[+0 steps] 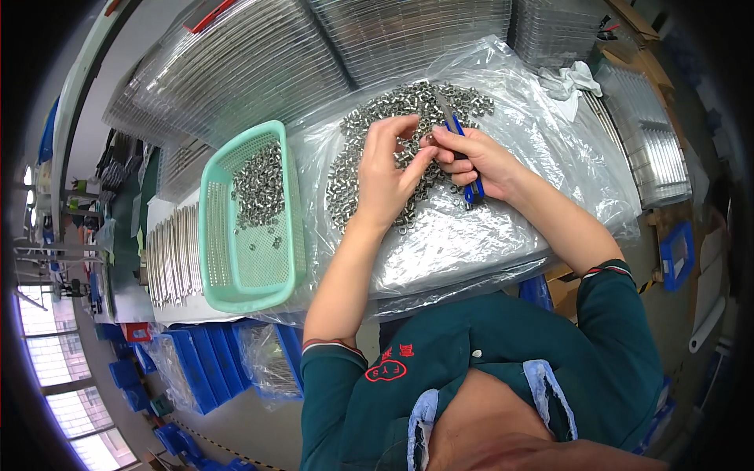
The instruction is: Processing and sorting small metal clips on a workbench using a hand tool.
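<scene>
Workshop table covered in crinkly clear plastic sheeting (542, 149), and over it the right hand (473, 159) has its fingers curled snugly around a blue utility knife (473, 191), blade pointing away from the body. Looks like a small metal ring (428, 137) is pinched at the tips of that thumb and index finger too, but it's too tiny to be sure. Left hand (382, 177) is just beside it, fingers curved with a wide gap to the thumb; I can't see it gripping anything. Under and past both sets of fingers is a big heap of shiny metal rings (369, 110). Well left of the left fingers sits a mint-green mesh basket (292, 212) with similar rings (259, 184) inside, then a row of thin silvery strips (173, 255). Stacks of clear plastic trays (393, 39) stand beyond the fingertips, a crumpled white cloth (569, 81) lies farther out to the right, and blue bins (208, 365) are left of the fingers, closer to the body.
</scene>
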A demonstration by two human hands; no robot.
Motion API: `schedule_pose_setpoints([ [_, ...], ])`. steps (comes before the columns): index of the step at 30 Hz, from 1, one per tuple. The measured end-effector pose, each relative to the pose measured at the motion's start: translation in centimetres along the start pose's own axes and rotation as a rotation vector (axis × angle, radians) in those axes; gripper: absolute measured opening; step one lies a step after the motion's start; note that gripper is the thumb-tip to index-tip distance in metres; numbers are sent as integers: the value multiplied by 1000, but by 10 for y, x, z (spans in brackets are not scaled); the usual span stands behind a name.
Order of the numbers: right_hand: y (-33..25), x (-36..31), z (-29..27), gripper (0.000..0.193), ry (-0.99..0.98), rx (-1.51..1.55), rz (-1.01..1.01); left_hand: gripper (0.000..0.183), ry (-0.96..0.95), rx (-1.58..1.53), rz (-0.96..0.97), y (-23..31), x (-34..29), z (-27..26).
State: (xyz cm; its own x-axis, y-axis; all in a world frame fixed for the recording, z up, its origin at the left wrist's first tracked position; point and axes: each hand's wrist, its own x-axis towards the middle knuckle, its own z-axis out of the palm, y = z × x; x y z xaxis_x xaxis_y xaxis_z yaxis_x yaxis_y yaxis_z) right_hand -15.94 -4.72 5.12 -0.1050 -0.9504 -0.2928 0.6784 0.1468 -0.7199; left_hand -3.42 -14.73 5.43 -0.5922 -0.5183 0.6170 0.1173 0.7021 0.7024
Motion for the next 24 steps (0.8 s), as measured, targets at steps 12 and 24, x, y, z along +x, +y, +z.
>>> schedule_pose_setpoints([
  [12,-1,0,0,26,-33,96,52,15,103,-63,-78,-8,0,-5],
  [24,1,1,-5,16,-45,109,47,18,-40,80,100,-10,-4,0],
])
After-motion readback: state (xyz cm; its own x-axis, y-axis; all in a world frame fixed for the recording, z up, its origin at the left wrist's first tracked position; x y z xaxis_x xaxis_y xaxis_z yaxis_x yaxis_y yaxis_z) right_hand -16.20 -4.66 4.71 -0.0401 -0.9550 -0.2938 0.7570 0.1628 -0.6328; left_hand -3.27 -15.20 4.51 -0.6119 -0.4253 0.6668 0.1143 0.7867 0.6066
